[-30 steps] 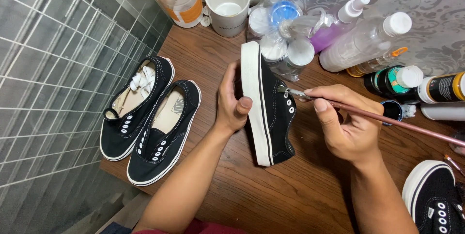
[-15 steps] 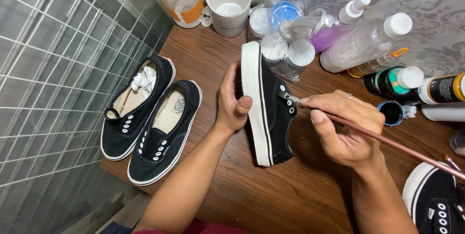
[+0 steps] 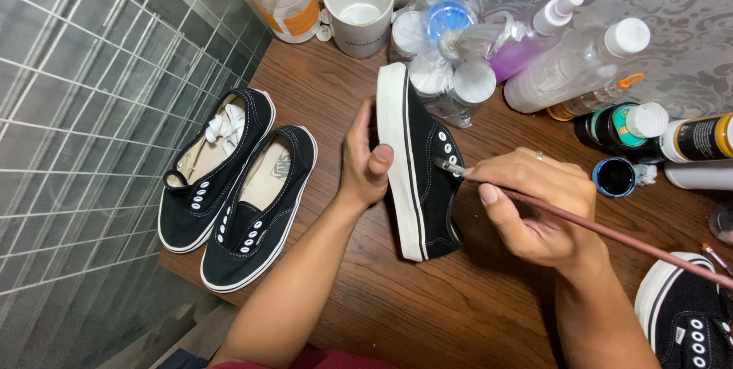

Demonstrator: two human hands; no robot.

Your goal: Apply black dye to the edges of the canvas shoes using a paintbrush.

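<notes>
In the head view, our left hand (image 3: 365, 161) clamps a black sneaker (image 3: 418, 163) standing on its side mid-counter (image 3: 458, 315), grip closed on its white sole. Our right hand (image 3: 538, 205) pinches a paintbrush (image 3: 611, 235), tip at the eyelets. A white mug (image 3: 359, 4) looks empty; a small open pot (image 3: 615, 176) holds dark paint. Bottles crowd the far edge; two sneakers (image 3: 237, 193) line the left edge.

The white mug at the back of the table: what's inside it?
The white mug stands upright and open; a pale, whitish bottom shows inside, with nothing sticking out. Whether that is liquid or a bare base cannot be told. Its near inner wall is hidden by the rim.
</notes>
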